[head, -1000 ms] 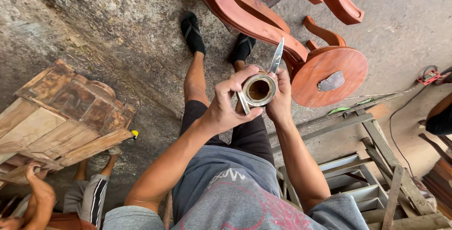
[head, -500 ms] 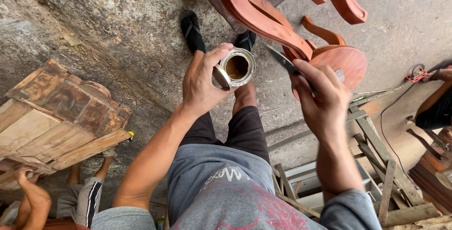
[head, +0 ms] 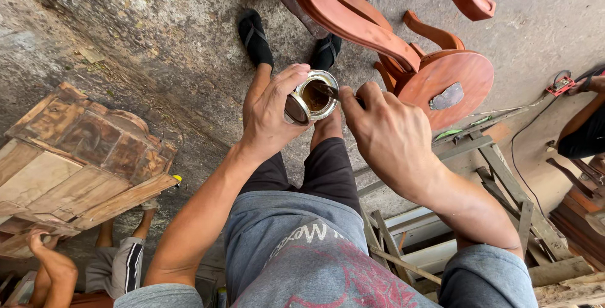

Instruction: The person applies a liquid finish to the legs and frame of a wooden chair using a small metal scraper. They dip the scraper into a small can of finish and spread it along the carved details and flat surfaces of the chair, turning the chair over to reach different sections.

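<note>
My left hand (head: 272, 111) grips a small open metal can (head: 315, 97) holding a brown substance, and keeps its round lid (head: 295, 109) pinched against the can's side. My right hand (head: 389, 133) holds a flat metal blade (head: 329, 89) whose tip dips into the can's mouth. Both hands are raised in front of my chest, above my legs in dark trousers and black sandals (head: 253, 35).
A reddish carved wooden chair (head: 403, 43) stands just past my feet on the concrete floor. Carved wood panels (head: 75, 163) lie at left, with another person's legs and arm (head: 94, 264) below them. Wooden frames (head: 498, 182) and a cable lie at right, beside another person's arm (head: 583, 131).
My right hand, which was apart from the can, has moved in and put the blade's tip into the can. The left hand has kept hold of the can and lid.
</note>
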